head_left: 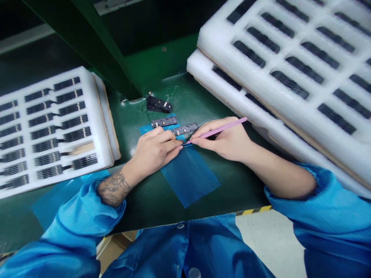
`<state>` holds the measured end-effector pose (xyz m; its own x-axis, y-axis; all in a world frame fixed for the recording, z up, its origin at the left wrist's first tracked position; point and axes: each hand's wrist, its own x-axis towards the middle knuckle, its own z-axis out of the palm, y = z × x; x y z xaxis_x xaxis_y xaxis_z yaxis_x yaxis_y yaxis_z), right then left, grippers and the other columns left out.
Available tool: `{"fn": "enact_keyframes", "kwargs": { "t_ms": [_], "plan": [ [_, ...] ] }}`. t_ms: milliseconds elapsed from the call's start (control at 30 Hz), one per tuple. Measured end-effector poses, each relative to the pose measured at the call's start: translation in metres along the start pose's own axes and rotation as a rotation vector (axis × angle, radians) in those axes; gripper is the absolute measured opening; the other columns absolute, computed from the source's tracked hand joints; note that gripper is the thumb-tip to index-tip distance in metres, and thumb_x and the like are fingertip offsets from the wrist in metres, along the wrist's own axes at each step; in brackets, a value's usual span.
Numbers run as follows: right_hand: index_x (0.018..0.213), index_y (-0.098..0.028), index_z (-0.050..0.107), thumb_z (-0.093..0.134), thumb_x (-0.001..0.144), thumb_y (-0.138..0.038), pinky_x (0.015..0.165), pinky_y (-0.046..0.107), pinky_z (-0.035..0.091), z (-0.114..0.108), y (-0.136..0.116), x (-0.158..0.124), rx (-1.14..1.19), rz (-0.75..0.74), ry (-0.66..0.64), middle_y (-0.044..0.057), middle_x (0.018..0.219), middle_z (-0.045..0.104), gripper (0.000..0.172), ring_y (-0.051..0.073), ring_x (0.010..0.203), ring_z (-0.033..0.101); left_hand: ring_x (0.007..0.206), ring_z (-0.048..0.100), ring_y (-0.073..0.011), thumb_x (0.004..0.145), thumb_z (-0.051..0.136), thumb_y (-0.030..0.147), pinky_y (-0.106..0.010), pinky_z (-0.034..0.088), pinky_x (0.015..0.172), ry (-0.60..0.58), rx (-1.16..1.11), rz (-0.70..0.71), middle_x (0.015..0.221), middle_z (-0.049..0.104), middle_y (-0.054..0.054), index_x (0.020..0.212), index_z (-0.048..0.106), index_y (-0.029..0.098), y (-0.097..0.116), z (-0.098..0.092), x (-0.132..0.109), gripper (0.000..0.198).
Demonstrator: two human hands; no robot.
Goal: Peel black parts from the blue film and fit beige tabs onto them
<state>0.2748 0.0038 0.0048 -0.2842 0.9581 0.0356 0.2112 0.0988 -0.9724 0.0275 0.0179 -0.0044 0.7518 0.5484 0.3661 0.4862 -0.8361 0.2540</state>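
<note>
My right hand (227, 139) grips pink tweezers (222, 128), their tips pointing left and down. Those tips meet the fingertips of my left hand (153, 150) over a blue sheet (193, 179) covered with rows of small marks. The left fingers are pressed together; what lies between them is hidden. Just beyond the hands sits a slim black molded part (187, 128) with small light patches. Another black part (164, 122) lies behind it to the left, on the sheet's far end. Farther back, several similar parts form a small pile (159, 104).
White foam trays (100, 154) holding black parts stand on the left, partly over another blue sheet (59, 199). Larger stacked foam trays (203, 38) occupy the right. A green metal post (113, 58) rises behind the green tabletop (232, 193).
</note>
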Motion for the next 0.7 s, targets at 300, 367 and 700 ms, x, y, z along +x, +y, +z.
{"fn": "enact_keyframes", "kwargs": {
  "t_ms": [300,367,700],
  "plan": [
    [0.08,-0.019,0.08,0.085,0.076,-0.034,0.065,0.031,0.057,0.001,0.0,0.0,-0.002,0.024,0.033,0.005,0.08,0.079,0.016,0.018,0.069,0.071,0.076,0.055,-0.0152,0.097,0.065,0.03,-0.03,0.047,0.069,-0.008,0.002,-0.01,0.089,0.069,0.0,0.104,0.073,0.022,0.001,0.001,-0.001,0.013],
    [0.08,-0.019,0.079,0.086,0.075,-0.038,0.061,0.031,0.057,0.001,0.0,-0.001,0.025,0.056,0.109,0.006,0.078,0.078,0.021,0.019,0.067,0.07,0.077,0.056,-0.0155,0.096,0.065,0.031,-0.03,0.048,0.069,-0.02,0.002,-0.015,0.089,0.068,-0.001,0.104,0.073,0.021,0.001,-0.001,0.0,0.015],
    [0.088,-0.019,0.07,0.075,0.084,-0.031,0.058,0.028,0.052,0.001,0.011,0.003,-0.01,0.084,0.41,0.004,0.08,0.073,0.014,0.015,0.067,0.065,0.11,0.06,-0.0299,0.096,0.064,0.034,-0.046,0.052,0.089,-0.097,0.116,-0.01,0.134,0.066,-0.013,0.131,0.062,0.013,0.008,-0.006,0.007,0.041]
  ]
}}
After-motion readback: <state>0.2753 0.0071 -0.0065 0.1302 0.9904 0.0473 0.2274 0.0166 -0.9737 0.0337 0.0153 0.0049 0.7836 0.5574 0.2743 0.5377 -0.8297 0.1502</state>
